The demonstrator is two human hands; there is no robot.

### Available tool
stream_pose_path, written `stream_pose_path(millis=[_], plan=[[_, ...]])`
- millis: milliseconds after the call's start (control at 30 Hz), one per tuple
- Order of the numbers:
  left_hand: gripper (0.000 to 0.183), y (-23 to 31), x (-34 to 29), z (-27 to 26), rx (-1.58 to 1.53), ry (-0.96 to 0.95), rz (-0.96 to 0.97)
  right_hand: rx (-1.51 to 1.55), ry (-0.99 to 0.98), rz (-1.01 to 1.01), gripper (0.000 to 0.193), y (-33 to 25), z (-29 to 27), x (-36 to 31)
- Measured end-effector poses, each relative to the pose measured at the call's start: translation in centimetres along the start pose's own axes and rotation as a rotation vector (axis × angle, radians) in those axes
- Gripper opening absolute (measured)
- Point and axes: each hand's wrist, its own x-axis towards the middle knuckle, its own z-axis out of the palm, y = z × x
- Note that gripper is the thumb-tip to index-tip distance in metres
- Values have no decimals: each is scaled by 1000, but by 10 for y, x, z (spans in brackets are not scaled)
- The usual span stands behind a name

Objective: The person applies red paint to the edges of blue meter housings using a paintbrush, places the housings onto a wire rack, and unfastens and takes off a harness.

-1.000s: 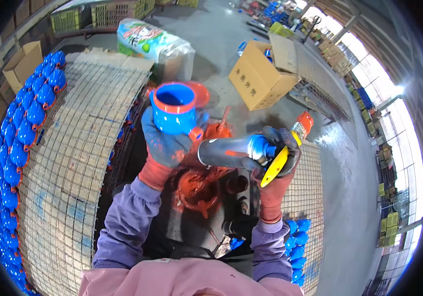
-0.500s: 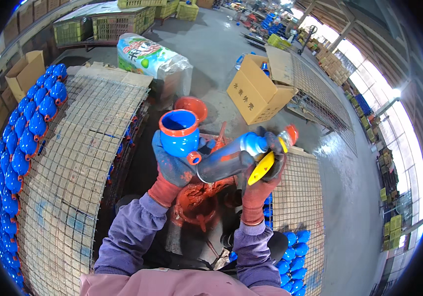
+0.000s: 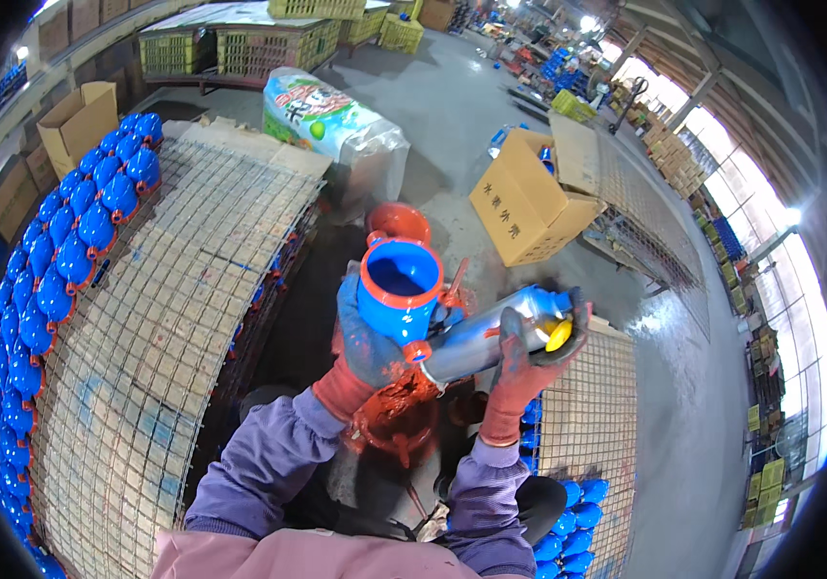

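My left hand (image 3: 363, 338), in a dark glove with a red cuff, holds a round blue pump housing (image 3: 396, 317), its open mouth up. Red coats its rim and a small side spout. My right hand (image 3: 521, 374), gloved alike, grips a silver cylinder (image 3: 476, 345) with a blue end and a yellow part by the fingers. The cylinder lies tilted, its lower left end close to the spout; I cannot tell whether they touch. Under both hands is a basin of red paint (image 3: 396, 429). Just beyond the housing sits a red bowl-shaped container (image 3: 404, 220).
On my left, a wire-mesh rack (image 3: 182, 261) over cardboard carries rows of blue housings (image 3: 56, 261). Another mesh rack (image 3: 592, 405) at right holds several more (image 3: 572, 521). Ahead stand a printed plastic bag (image 3: 331, 121) and an open cardboard box (image 3: 529, 207).
The silver cylinder has turned in my right hand, and its yellow part now shows less. Both hands and the housing sit farther right and slightly lower; the whole view has also shifted.
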Motion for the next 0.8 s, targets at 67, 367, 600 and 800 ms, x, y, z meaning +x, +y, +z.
stream_pose_path(millis=[67, 367, 600, 800], plan=[[66, -3, 0, -3, 20, -1, -1, 23, 14, 58, 84, 2, -1, -2], [61, -4, -6, 0, 118, 59, -47, 103, 90, 211, 81, 0, -3, -8], [80, 20, -2, 0, 268, -85, 19, -35, -28, 42, 75, -46, -32, 13], [61, 26, -6, -17, 967, -201, 535, 113, -306, 117, 70, -73, -30, -12]])
